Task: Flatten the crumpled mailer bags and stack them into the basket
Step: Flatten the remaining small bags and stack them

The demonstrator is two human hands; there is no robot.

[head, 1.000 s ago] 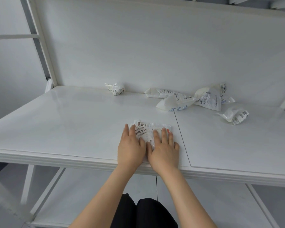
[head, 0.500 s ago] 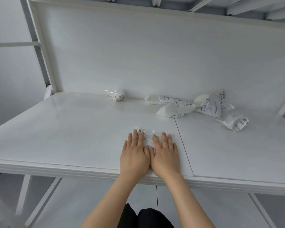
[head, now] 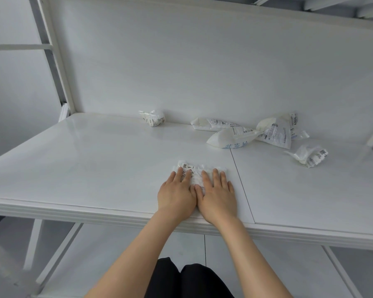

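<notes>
Well, the mailer bag (head: 199,172) lies near the front edge of the table (head: 95,164), its printed label too creased for me to read. I see the left hand (head: 177,195) and right hand (head: 219,200) pressing it with straight, flat fingers, gripping nothing. Farther back, one crumpled bag (head: 228,138) shows blue characters, and a label (head: 293,123) reads 4005.

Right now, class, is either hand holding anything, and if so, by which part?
Neither grips anything. The left hand and right hand lie flat, fingers straight, pressing the mailer bag against the table.
</notes>
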